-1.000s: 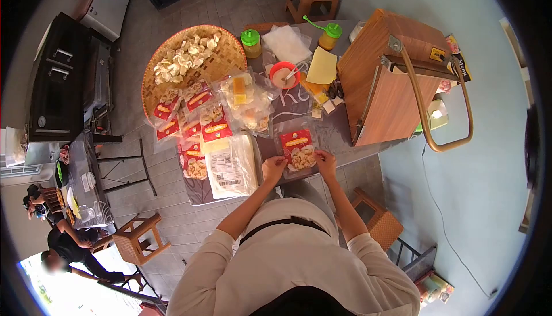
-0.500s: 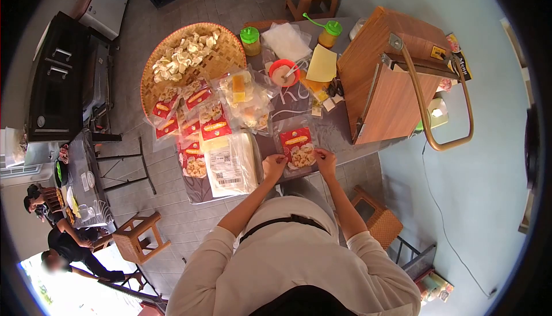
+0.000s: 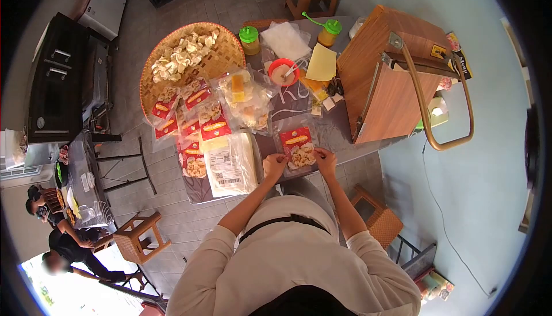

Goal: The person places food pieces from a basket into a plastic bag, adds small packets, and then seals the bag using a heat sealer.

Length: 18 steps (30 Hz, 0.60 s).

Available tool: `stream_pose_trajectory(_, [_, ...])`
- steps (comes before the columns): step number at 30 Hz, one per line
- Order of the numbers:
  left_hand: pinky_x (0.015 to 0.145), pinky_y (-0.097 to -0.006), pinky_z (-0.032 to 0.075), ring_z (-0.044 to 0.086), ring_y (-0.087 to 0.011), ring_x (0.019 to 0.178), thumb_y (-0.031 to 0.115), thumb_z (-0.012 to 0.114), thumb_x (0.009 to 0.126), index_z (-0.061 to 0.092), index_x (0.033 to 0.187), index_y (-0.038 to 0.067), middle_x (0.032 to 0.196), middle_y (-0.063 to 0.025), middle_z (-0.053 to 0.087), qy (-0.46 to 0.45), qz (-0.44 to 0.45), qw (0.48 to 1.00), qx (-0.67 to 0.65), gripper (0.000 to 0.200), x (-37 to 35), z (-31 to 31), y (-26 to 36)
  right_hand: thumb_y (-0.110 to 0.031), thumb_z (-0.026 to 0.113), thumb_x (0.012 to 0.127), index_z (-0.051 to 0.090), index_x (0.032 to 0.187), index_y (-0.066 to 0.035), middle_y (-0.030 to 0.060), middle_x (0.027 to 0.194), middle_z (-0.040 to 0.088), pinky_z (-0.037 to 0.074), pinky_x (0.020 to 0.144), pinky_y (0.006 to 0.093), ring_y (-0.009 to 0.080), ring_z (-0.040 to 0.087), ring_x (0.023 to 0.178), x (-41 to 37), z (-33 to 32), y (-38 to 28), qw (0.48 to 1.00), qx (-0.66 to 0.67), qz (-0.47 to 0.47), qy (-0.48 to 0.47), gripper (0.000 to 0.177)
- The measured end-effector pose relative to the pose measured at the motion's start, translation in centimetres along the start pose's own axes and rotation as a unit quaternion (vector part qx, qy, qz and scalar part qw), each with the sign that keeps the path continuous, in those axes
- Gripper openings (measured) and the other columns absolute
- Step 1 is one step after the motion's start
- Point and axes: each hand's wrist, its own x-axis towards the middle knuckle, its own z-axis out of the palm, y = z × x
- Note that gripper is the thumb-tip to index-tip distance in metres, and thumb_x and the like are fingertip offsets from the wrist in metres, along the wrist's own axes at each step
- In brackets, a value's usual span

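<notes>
A clear plastic pouch with a red printed label (image 3: pixel 297 146) lies flat at the table's front edge, in front of my body. My left hand (image 3: pixel 275 166) pinches its left edge, near the lower corner. On the opposite side my right hand (image 3: pixel 326 161) has its fingers closed on the right edge. Left of the pouch sits a thick stack of clear plastic bags with a white shipping label (image 3: pixel 226 166). Beyond that, several red-labelled packets (image 3: pixel 214 121) overlap in a pile, beside clear bags of pale chips (image 3: pixel 247 104).
A round woven tray (image 3: pixel 230 57) holds pale crackers. Green-lidded bottles (image 3: pixel 249 37), a red bowl (image 3: pixel 275 67) with a spoon, yellow paper (image 3: pixel 322 63) and black scissors (image 3: pixel 334 88) lie farther back. A wooden box press with a metal handle (image 3: pixel 422 109) stands right. Two people sit far left.
</notes>
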Motion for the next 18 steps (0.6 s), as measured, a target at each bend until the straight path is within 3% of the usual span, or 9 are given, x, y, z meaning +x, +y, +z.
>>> stream_pose_trajectory(18, [0.057,-0.0278,0.048,0.062,-0.0179,0.058,0.019,0.067,0.065,0.066,0.074,0.004,0.065,-0.0098,0.063,0.009,-0.003,1.0,-0.016,0.017,0.1,0.1,-0.3,-0.012,0.063,0.071,0.063,0.085,0.002,0.0084,0.072,0.063,0.046,0.06,0.0231,0.011,0.058,0.063,0.0,-0.4,-1.3,0.999,-0.006,0.033,-0.012,0.019])
